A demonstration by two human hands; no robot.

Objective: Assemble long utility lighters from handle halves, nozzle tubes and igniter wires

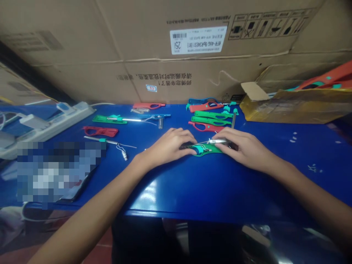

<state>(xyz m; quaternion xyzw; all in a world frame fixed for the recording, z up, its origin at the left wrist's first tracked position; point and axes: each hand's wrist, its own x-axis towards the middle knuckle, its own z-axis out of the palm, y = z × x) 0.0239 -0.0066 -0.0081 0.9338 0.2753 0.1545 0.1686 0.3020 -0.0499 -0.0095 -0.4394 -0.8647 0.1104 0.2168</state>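
Note:
My left hand [176, 146] is closed, its thumb and fingers pinching a lighter's inner assembly with a teal plastic piece [200, 149] and thin wires. My right hand [242, 148] is also closed, around a small silver metal-topped part [218, 141] whose body is mostly hidden by the fingers. A thin rod spans the gap between the two hands. Under both lies a green lighter shell half [210, 150], partly covered. Just beyond my fingers are a red lighter shell [205, 127] and green shells [211, 116].
Further back lie a red shell [206, 106] and a blue one. On the left are a green shell with a metal tube [125, 119], a dark red shell [101, 131] and a wired tube [101, 140]. A power strip [55, 126] and an open carton [297, 106] flank the blue table.

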